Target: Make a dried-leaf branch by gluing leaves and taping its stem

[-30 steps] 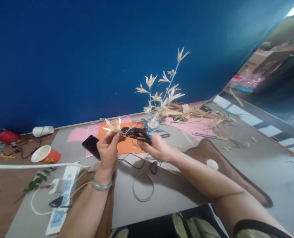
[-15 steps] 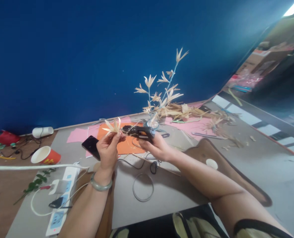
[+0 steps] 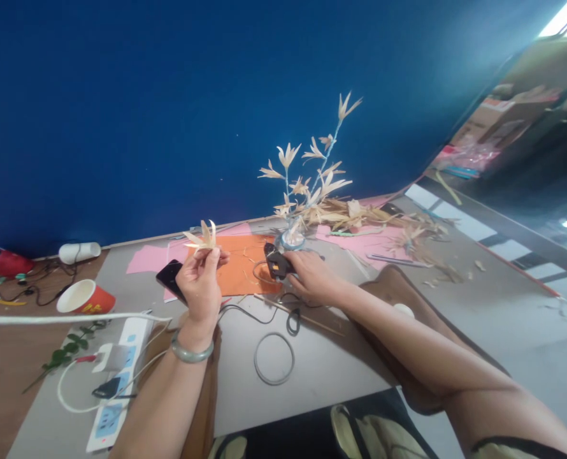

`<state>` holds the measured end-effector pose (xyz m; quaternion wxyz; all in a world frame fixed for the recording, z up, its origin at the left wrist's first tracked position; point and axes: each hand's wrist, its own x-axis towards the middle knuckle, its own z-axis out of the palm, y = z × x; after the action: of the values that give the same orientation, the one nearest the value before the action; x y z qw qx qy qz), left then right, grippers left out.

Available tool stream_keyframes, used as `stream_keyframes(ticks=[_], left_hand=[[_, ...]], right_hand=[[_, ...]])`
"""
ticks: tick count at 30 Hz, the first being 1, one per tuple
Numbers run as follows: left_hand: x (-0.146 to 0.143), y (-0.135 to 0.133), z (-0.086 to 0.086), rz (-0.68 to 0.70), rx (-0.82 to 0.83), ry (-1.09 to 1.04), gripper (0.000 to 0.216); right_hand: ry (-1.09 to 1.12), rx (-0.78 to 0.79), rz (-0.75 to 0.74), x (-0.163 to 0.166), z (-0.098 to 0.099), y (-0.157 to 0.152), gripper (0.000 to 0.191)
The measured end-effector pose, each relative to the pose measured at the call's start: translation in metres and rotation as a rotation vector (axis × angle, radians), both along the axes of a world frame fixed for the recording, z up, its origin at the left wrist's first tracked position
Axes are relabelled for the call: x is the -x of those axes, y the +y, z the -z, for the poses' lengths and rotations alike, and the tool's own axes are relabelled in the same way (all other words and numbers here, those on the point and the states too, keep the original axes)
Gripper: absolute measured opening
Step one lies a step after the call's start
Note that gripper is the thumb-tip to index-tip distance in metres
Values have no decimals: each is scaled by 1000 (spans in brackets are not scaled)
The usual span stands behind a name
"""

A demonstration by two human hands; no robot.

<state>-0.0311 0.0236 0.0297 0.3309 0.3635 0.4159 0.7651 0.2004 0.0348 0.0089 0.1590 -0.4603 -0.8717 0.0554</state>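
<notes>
Between the thumb and fingers of my left hand (image 3: 200,280) is a pale flower (image 3: 204,237) made of dry husk-like strips, petals pointing up and left. My right hand (image 3: 312,274) has its fingers on the rear of a black glue gun (image 3: 276,262), low over the orange sheet (image 3: 236,271); the grip is partly hidden by the hand. Just behind the gun, a branching stem (image 3: 326,156) wrapped in light blue bears several similar flowers and rises from a clear base (image 3: 293,238).
Dry husk strips (image 3: 341,213) lie on pink paper at the back. To the left are a phone (image 3: 170,277), a red paper cup (image 3: 97,298), a power strip (image 3: 109,414) and a leafy sprig (image 3: 68,350). A wire ring (image 3: 274,382) lies in front.
My right hand has lowered the glue gun and moved it away from the flower, turning it. My left hand has shifted slightly left with the flower.
</notes>
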Motion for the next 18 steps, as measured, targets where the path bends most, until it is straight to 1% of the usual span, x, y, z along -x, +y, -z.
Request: stream_keyframes(ticks=[3, 6, 9, 12, 14, 18], left_hand=[[-1, -1, 0, -5, -15, 13, 16], [-2, -2, 1, 33, -33, 9, 16], [-3, -4, 2, 85, -35, -9, 15], [-3, -5, 2, 123, -28, -48, 13], [-2, -5, 1, 150, -27, -81, 13], [1, -4, -1, 238, -11, -157, 16]], right_hand=[[-140, 48, 93, -17, 12, 1, 32], [-271, 87, 231, -31, 17, 2, 27], [-355, 140, 327, -40, 21, 6, 25], [-360, 195, 385, -43, 26, 11, 24], [-348, 212, 397, -42, 28, 12, 24], [-328, 213, 402, -39, 22, 10, 23]])
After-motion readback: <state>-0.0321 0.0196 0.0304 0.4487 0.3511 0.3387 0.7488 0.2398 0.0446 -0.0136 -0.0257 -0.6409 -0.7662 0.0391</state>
